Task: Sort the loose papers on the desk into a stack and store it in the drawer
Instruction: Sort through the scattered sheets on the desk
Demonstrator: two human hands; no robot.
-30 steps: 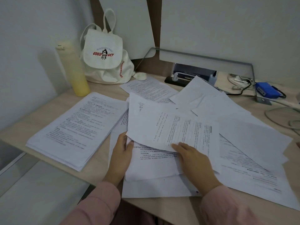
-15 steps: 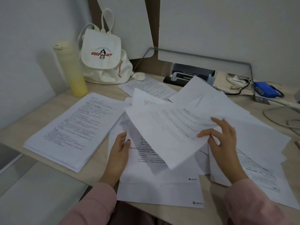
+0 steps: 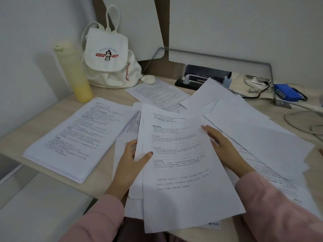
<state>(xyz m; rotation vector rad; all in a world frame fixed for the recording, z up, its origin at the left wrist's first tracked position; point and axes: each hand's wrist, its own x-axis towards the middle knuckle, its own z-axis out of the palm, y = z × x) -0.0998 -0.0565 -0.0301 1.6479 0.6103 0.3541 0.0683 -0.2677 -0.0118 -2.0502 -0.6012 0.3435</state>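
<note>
Pale wood desk (image 3: 43,116) set against white wall panels, with a yellow bottle (image 3: 75,70) and a white cloth backpack (image 3: 108,62) standing at its back left corner, touching each other. A neat stack of printed pages (image 3: 78,137) lies on the desk's left part. Near the front edge, the left hand (image 3: 132,159) pinches the left side of a small sheaf of papers (image 3: 174,163), thumb on top and fingers beneath, the sheaf's lower end reaching past the desk edge. The right hand (image 3: 222,145) lies flat with straight fingers along the sheaf's right edge. More loose sheets (image 3: 262,137) spread in overlapping layers to the right and behind, one printed page (image 3: 157,93) just in front of the backpack. A black power strip (image 3: 192,82), a blue box (image 3: 286,92) and cables sit along the back.
</note>
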